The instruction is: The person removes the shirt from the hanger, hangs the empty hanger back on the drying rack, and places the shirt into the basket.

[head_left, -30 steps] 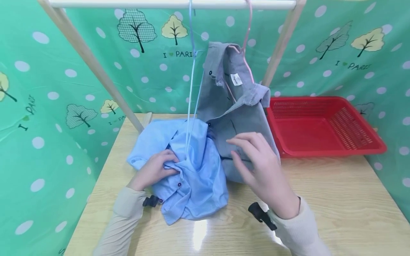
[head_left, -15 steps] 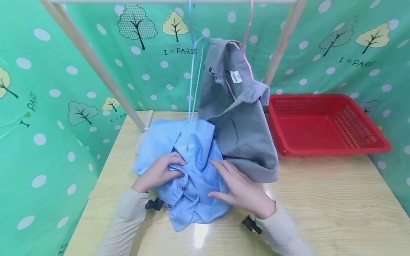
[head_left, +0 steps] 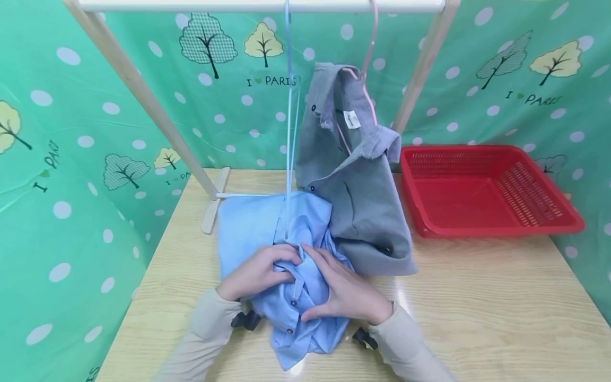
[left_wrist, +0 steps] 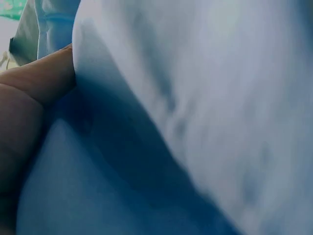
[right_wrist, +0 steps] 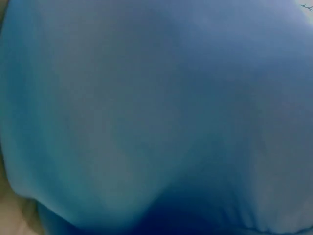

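Note:
A light blue button-up shirt (head_left: 248, 217) lies bunched on the table, with a thin light blue hanger (head_left: 289, 132) reaching down from the rail into its folds. My left hand (head_left: 260, 270) grips the shirt near its buttoned edge. In the left wrist view a finger (left_wrist: 44, 73) disappears under the pale cloth. Over the shirt's right side lies my right hand (head_left: 346, 289), fingers extended and thumb spread apart, touching the fabric. Blue cloth (right_wrist: 146, 107) fills the right wrist view and hides that hand there. The hanger's lower end is hidden in the shirt.
A grey garment (head_left: 363, 207) hangs on a pink hanger (head_left: 370, 48) just right of the shirt. The white rail (head_left: 215, 6) spans above, on wooden posts (head_left: 143, 106). At the right stands a red basket (head_left: 482, 232). A green patterned cloth backs the wooden table (head_left: 482, 307).
My right hand has come down and left from before the grey garment onto the shirt. My left hand, still gripping, has shifted right and slightly down, drawing the shirt along.

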Tool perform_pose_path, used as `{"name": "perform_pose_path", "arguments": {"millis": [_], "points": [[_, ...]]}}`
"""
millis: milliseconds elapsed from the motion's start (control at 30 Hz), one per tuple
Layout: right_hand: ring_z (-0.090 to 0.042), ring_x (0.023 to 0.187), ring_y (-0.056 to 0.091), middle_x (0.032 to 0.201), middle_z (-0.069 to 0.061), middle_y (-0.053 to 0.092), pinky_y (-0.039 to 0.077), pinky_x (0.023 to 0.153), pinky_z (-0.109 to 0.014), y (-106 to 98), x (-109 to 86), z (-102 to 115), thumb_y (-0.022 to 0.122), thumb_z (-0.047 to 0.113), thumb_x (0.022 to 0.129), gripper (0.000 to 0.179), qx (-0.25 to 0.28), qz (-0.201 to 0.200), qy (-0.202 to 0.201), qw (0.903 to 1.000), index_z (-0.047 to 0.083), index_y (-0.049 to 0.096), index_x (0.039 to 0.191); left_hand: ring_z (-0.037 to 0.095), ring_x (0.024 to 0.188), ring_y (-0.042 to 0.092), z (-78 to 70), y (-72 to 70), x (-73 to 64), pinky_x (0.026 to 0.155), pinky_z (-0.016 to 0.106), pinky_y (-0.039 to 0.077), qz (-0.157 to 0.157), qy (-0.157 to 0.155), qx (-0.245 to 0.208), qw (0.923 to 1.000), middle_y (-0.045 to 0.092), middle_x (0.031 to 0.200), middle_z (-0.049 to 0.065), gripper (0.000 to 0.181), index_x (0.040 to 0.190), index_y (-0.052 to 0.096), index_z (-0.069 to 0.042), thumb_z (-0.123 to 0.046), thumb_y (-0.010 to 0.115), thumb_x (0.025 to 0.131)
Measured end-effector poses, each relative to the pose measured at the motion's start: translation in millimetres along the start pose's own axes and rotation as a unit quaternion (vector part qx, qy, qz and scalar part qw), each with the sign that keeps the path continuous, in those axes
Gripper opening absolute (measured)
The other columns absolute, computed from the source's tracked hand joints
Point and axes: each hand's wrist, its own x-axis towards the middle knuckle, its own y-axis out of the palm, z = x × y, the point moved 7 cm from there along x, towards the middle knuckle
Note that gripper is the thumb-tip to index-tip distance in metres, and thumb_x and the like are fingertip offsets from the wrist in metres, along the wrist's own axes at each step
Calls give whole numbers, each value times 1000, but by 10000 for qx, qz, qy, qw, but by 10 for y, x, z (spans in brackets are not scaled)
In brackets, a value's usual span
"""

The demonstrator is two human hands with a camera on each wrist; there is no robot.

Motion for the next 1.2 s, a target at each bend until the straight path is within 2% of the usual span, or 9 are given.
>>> {"name": "perform_pose_path", "arguments": {"millis": [167,300,400,500,667,800,1000,1100,1200], "points": [[-18,147,30,161,1,27,32,118,-45,-18,-37,-28,79,66,69,121,307,-116,45,9995,28,8,160,17,106,63,-127,120,92,96,32,52,99,131,-130,9998,69,108,2,22,103,71,-9,-4,74,82],[-21,145,33,159,-3,31,33,117,-46,-59,-80,-56,86,44,74,113,735,-235,23,9970,19,15,158,14,100,64,-242,231,180,92,29,53,-33,420,-321,9986,69,104,2,20,102,71,-9,-6,74,83],[-21,138,41,152,-5,40,36,115,-47,-109,-135,-100,87,26,70,107,984,-396,66,9943,17,22,155,13,98,64,-322,324,244,90,28,54,-211,615,-434,9969,69,102,2,18,101,71,-9,-5,74,84],[-18,129,49,142,-2,49,42,111,-45,-170,-185,-150,87,19,68,98,992,-669,128,9927,17,31,148,14,100,65,-394,402,295,91,27,54,-398,661,-439,9961,70,105,2,18,101,71,-9,-5,73,84],[-11,114,56,127,5,58,48,102,-34,-266,-219,-186,83,17,76,71,789,-970,14,9921,19,45,136,15,111,61,-479,459,283,98,30,51,-574,411,-45,9975,66,115,0,25,108,71,-13,-7,72,83],[-10,105,57,117,4,61,50,95,-32,-370,-267,-179,77,8,82,50,628,-1079,-281,9918,14,54,127,16,119,59,-500,347,231,105,32,48,-627,251,92,9977,63,123,-1,35,115,69,-14,-5,72,81],[-12,105,58,116,1,63,51,97,-35,-443,-315,-197,73,2,85,42,354,-1162,-395,9918,10,58,123,17,123,53,-362,159,158,107,39,45,-982,-188,576,9933,56,133,-2,59,128,61,-19,-15,83,72],[-14,108,59,119,0,63,50,99,-37,-436,-313,-202,73,3,86,42,344,-1106,-387,9925,10,58,124,21,130,47,-261,180,138,110,45,41,-949,-441,923,9902,51,139,0,72,135,57,-20,-23,85,69],[-13,106,59,117,1,63,50,98,-37,-438,-310,-203,73,3,86,39,366,-1095,-405,9925,10,60,123,24,130,49,-181,272,144,111,48,39,-765,-487,1147,9893,55,137,1,65,134,60,-18,-28,82,74]]}}
